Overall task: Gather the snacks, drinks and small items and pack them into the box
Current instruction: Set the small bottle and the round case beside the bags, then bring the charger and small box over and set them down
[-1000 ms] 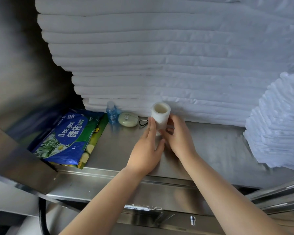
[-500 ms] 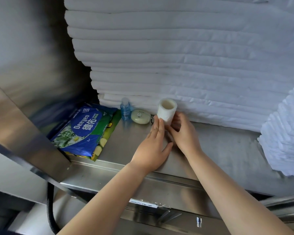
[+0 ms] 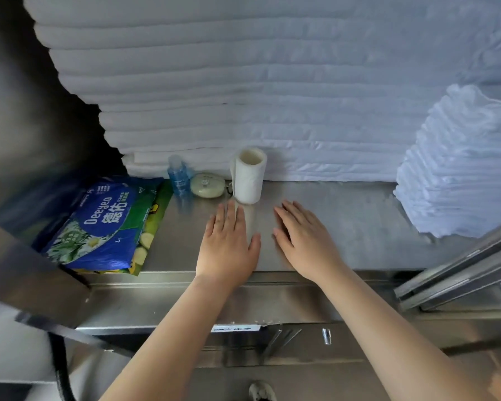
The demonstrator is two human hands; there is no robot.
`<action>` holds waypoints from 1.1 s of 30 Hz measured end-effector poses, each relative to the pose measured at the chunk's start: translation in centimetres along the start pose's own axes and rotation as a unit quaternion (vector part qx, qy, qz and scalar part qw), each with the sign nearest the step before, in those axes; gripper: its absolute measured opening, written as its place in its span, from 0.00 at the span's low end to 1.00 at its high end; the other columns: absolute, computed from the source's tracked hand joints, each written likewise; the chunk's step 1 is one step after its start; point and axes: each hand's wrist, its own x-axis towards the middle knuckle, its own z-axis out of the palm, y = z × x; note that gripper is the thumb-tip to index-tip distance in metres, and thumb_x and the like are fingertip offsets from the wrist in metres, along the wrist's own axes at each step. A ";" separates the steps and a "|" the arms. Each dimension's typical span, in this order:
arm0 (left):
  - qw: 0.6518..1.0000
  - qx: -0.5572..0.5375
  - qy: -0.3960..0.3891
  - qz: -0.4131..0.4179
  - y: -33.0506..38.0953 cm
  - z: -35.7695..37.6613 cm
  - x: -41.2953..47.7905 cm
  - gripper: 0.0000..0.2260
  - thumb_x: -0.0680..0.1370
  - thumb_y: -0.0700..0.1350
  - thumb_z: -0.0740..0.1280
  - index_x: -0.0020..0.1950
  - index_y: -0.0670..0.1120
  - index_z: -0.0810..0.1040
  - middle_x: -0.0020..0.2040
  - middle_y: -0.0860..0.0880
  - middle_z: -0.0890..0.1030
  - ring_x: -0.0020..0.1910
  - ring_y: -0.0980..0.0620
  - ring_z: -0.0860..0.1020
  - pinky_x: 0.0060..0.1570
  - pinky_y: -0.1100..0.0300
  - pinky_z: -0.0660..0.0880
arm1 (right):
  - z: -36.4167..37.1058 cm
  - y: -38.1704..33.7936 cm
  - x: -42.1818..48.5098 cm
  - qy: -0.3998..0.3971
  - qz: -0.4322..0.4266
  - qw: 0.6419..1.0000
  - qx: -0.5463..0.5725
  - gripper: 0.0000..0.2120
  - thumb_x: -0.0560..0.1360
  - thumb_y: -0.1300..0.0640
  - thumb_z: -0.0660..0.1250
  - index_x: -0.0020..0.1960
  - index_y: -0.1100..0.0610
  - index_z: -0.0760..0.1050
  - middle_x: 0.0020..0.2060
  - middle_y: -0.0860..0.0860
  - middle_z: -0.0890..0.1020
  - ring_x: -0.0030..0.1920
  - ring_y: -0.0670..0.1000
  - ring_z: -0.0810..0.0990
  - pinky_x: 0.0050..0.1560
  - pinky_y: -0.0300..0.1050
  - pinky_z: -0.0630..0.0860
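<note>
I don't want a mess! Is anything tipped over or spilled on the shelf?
Nothing is spilled. The white roll and small blue bottle stand upright. Only the blue packet lies crooked, with one corner at the front edge of the metal shelf.

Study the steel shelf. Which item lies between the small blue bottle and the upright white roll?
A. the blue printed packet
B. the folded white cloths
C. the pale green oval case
C: the pale green oval case lies on the steel shelf with the small blue bottle on one side and the upright white roll on the other.
</note>
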 end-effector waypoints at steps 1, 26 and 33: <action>1.000 0.001 0.002 0.001 -0.1 0.1 0.1 0.30 0.79 0.56 0.46 0.76 0.40 0.50 0.77 0.42 0.51 0.76 0.47 0.47 0.73 0.53 0.44 | 0.1 -0.1 -0.1 -0.004 0.002 1.000 -0.008 0.25 0.81 0.47 0.50 0.76 0.54 0.57 0.76 0.51 0.57 0.76 0.50 0.51 0.73 0.45 0.47; 0.970 -0.101 0.050 0.214 34.8 -2.6 -26.4 0.24 0.78 0.58 0.60 0.71 0.49 0.68 0.73 0.48 0.65 0.73 0.47 0.62 0.68 0.49 0.62 | -16.1 16.7 -43.5 0.137 0.111 0.982 -0.069 0.25 0.78 0.42 0.57 0.70 0.54 0.66 0.67 0.49 0.70 0.67 0.51 0.67 0.66 0.45 0.65; 0.893 -0.148 0.041 0.424 56.8 -6.8 -34.1 0.26 0.78 0.61 0.56 0.73 0.52 0.64 0.74 0.51 0.63 0.72 0.49 0.63 0.68 0.53 0.60 | -26.8 24.7 -66.2 0.270 0.314 0.900 -0.133 0.24 0.75 0.44 0.64 0.65 0.57 0.72 0.58 0.53 0.76 0.59 0.56 0.74 0.60 0.49 0.71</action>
